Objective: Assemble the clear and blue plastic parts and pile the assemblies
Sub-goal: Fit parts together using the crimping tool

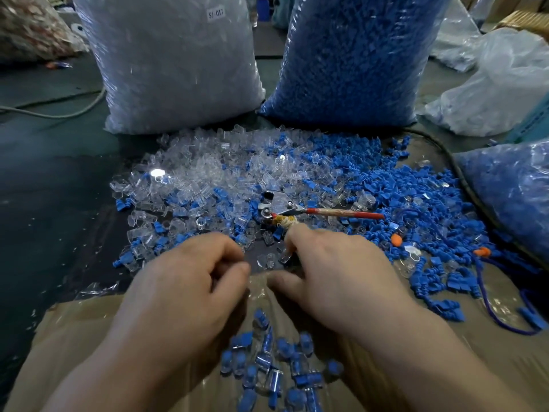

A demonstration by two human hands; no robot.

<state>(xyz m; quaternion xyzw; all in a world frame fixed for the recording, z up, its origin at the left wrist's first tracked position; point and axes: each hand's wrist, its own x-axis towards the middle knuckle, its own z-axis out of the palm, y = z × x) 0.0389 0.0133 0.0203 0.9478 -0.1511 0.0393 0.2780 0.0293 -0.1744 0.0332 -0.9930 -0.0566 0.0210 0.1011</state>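
Note:
Loose clear parts (202, 171) and blue parts (395, 185) lie spread over the dark work surface ahead of me. A pile of finished clear-and-blue assemblies (273, 364) sits near me on a plastic-covered sheet, between my forearms. My left hand (190, 278) hovers above the sheet's far edge with its fingers curled in; whether it holds anything is hidden. My right hand (335, 269) reaches among the parts, and a clear part (285, 256) shows at its fingertips, while two more clear parts (266, 260) lie between my hands.
A metal hand tool with a red handle (320, 210) lies across the parts just beyond my right hand. Big bags of clear parts (175, 63) and blue parts (353, 60) stand behind. Another blue bag (514, 188) is at the right, with a blue cord (487, 304) and orange bits (396, 239).

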